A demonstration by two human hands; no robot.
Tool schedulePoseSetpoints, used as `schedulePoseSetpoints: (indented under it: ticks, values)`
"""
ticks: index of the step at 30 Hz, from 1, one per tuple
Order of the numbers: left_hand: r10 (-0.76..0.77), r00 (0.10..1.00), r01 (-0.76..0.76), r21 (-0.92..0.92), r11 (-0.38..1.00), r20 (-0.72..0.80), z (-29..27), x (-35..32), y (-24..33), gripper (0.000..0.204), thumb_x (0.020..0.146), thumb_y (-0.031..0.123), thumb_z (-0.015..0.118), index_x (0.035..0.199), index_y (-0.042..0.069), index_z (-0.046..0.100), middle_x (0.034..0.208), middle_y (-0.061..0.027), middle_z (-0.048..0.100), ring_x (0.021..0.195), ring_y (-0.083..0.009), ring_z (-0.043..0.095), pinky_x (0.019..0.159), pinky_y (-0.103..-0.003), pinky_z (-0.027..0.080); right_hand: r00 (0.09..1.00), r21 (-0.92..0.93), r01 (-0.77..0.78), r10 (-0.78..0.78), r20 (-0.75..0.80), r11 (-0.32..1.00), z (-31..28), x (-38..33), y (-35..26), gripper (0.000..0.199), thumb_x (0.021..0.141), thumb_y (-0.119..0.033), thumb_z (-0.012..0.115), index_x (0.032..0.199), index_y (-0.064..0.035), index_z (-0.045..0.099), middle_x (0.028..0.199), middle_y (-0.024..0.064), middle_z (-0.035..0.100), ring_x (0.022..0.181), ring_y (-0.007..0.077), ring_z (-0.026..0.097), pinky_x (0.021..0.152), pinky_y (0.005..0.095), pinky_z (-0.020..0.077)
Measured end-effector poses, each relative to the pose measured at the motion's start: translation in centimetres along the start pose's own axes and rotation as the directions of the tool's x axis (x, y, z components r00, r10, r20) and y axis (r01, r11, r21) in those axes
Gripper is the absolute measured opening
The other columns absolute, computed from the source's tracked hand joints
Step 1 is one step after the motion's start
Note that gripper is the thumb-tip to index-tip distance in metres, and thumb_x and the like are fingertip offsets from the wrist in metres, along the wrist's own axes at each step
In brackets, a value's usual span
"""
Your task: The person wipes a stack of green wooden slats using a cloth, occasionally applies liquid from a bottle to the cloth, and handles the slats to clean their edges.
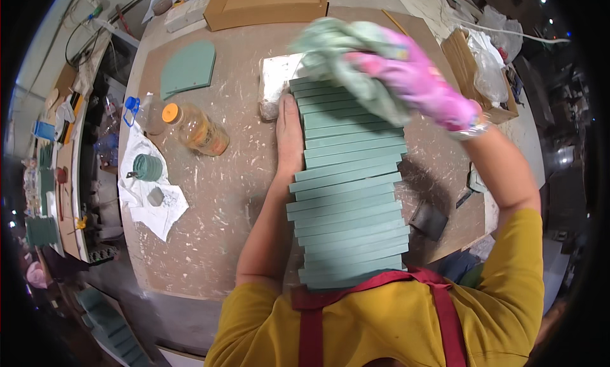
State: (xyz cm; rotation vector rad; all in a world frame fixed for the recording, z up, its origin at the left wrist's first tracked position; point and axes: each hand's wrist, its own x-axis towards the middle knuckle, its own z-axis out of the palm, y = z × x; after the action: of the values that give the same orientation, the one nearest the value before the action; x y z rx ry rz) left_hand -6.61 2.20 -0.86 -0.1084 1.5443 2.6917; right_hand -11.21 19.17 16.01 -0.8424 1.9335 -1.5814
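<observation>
Left hand (289,135) beside stacked green panels (348,195)

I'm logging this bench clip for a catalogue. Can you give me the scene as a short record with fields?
Left hand: bare, flat against the side of the green panel stack
Right hand: in a pink glove, pressing a green cloth on the stack's far end
Stack: panels on edge, leaning
Nearby: amber bottle, arched green panel
Surface: paint-flecked worktable

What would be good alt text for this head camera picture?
A person's pink-gloved right hand presses a green cloth onto a row of green boards standing on edge, while the bare left hand steadies the row's side. An amber bottle lies on the paint-spattered workbench.
</observation>
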Motion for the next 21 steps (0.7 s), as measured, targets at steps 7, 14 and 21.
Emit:
schedulePoseSetpoints:
  ticks: [7, 14, 21]
  values:
    - [0.079, 0.995, -0.089, 0.2, 0.976, 0.053, 0.8, 0.1, -0.9, 0.048, 0.101, 0.04, 0.029, 0.12, 0.0, 0.047, 0.108, -0.0115, 0.055, 0.096, -0.0185, 0.052, 0.088, -0.03, 0.042, 0.891, -0.796, 0.394, -0.404, 0.208, 0.459, 6.4, -2.0, 6.4, 0.046, 0.08, -0.02, 0.062, 0.122, -0.0057, 0.052, 0.118, 0.0146, 0.053, 0.108, 0.0239, 0.055, 0.091, 0.0413, 0.0456]
    - [0.144, 0.986, -0.125, 0.187, 0.974, -0.088, 0.4, 0.3, -0.6, 0.047, 0.101, 0.039, 0.03, 0.12, 0.0, 0.047, 0.108, -0.0119, 0.055, 0.097, -0.0189, 0.052, 0.089, -0.03, 0.041, 0.943, 0.191, 0.181, -0.115, -0.311, 0.965, 0.1, 1.0, 0.4, 0.05, 0.089, -0.031, 0.059, 0.128, -0.0024, 0.044, 0.106, 0.0117, 0.062, 0.091, 0.0177, 0.063, 0.077, 0.025, 0.0538]
    - [0.105, 0.992, -0.114, 0.128, 0.985, 0.074, 2.1, -0.6, -0.1, 0.051, 0.1, 0.043, 0.03, 0.126, 0.002, 0.046, 0.116, -0.0124, 0.054, 0.102, -0.0201, 0.053, 0.09, -0.031, 0.044, 0.959, -0.783, 0.065, -0.255, -0.122, 0.618, -2.2, -3.4, 5.8, 0.043, 0.084, -0.023, 0.065, 0.121, -0.003, 0.053, 0.113, 0.0158, 0.054, 0.105, 0.0344, 0.056, 0.09, 0.0411, 0.0461]
